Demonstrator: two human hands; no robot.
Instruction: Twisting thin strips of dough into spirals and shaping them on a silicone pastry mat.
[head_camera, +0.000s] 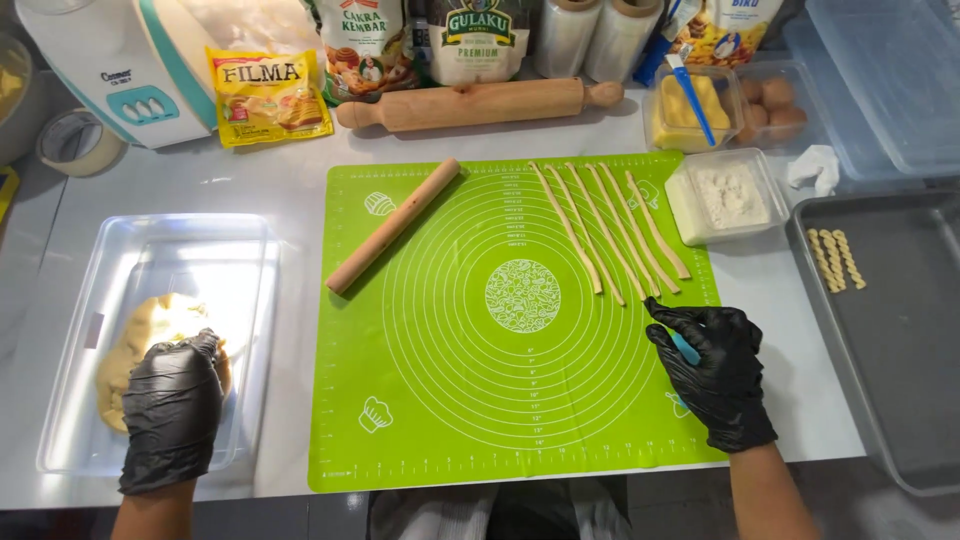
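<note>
My left hand (175, 405), in a black glove, reaches into a clear plastic tub (250, 260) at the left and presses on a lump of pale yellow dough (135, 345). On the lower right of a green silicone baking mat (450, 400) rests my right hand (715, 370), also gloved, closed on a small blue-handled tool (686, 347). Just above that hand, several thin dough strips (610, 235) lie side by side on the mat. A slim wooden rolling pin (393, 225) lies diagonally on the mat's upper left.
A grey baking tray (900, 350) at the right holds three twisted dough sticks (837, 259). Behind the mat: a large rolling pin (480, 103), a flour tub (728, 195), a butter tub with a blue brush (690, 100), eggs (772, 105), food packets, a tape roll (75, 142).
</note>
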